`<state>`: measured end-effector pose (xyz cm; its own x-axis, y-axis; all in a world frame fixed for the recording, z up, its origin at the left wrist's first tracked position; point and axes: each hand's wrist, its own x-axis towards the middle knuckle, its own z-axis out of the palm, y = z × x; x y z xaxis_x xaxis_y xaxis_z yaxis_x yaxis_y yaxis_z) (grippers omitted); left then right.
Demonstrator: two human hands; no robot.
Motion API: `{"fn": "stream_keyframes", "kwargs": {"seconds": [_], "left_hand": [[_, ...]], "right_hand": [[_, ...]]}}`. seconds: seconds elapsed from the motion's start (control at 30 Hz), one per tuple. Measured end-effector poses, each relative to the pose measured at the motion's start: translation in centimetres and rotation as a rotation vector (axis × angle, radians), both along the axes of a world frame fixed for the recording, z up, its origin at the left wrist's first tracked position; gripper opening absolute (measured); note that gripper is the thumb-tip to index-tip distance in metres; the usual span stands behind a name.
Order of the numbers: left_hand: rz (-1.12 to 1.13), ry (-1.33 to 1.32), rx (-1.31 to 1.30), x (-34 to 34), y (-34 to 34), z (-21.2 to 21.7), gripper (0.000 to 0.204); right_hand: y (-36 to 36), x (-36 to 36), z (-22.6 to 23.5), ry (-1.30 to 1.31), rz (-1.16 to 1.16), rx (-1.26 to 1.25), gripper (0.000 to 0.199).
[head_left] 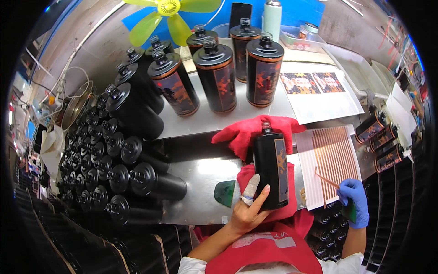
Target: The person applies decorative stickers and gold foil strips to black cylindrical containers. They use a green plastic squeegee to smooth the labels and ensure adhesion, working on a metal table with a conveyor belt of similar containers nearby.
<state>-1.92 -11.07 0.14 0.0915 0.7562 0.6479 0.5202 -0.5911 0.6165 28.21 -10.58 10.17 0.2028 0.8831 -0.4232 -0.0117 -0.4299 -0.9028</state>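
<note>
A black bottle (267, 169) with a dark, orange-patterned label on its side lies on a red cloth (237, 132), its neck pointing away from me. My left hand (250, 205) grips its near end, with a whitish cover on one finger. In a blue glove, my right hand (353, 198) pinches the end of a copper-coloured strip (327, 180), held over a white sheet (315, 150) of similar strips. A green flat piece (349, 211) shows under that hand, apparently held in the palm. Another dark green flat piece (224, 193) lies on the metal worktop left of the bottle.
Several labelled black bottles (214, 77) stand on a raised metal shelf ahead. Many plain black bottles (157, 182) are stacked at the left. A yellow-green fan (169, 8), a pale flask (272, 20) and printed label sheets (315, 102) are at the back. More bottles (383, 137) sit far right.
</note>
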Motion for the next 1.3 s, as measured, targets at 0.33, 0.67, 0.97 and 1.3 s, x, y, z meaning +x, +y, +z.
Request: {"fn": "stream_keyframes", "kwargs": {"seconds": [0.33,0.67,0.97,1.3], "left_hand": [[-0.198,-0.202,-0.218,-1.3,-0.2,0.0,0.083],[-1.007,-0.472,-0.849,1.0,6.4,10.4,0.022],[-0.217,-0.665,-0.799,-3.7,8.8,6.9,0.006],[-0.063,-0.852,-0.792,-1.9,11.6,5.6,0.008]], "right_hand": [[5.2,-3.8,8.8,-0.381,0.947,-0.063,0.016],[10.4,-5.3,14.7,-0.240,1.062,0.267,0.012],[14.0,-0.7,3.2,-0.118,0.373,0.025,0.013],[17.2,1.0,-2.0,0.000,0.360,0.012,0.014]]}}
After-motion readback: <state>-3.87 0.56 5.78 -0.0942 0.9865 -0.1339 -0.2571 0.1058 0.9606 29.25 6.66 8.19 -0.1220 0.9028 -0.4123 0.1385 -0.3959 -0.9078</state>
